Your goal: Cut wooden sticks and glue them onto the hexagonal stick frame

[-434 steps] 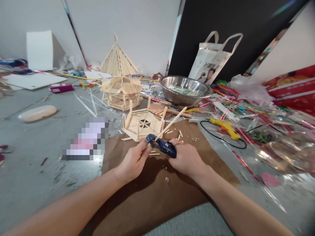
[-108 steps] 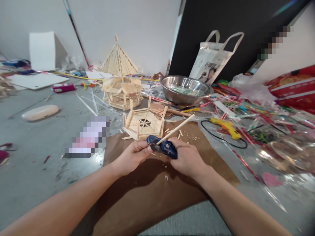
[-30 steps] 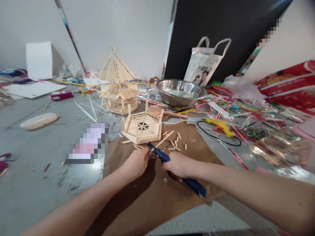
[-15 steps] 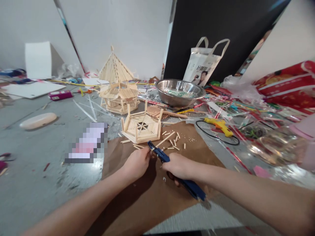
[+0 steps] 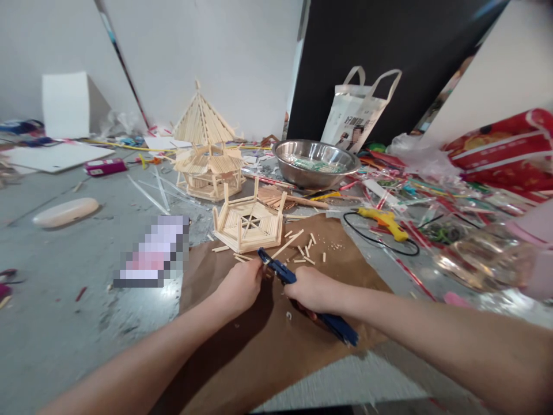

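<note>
Your left hand (image 5: 244, 288), closed on the stick (image 5: 289, 243) over the brown sheet (image 5: 233, 374), sits by the head of the blue cutter (image 5: 339, 328) in your right hand's (image 5: 313, 291) grip: a slip could nip fingers or jolt the hexagonal stick frame (image 5: 259, 230) at the sheet's far edge. Left fingertips and cutter bite hidden.

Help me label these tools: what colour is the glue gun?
The glue gun is yellow with an orange part, seen in the head view.

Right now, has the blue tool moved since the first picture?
Yes: the blue tool has turned; its handle now shows below the right hand, toward the near right of the brown sheet.
</note>
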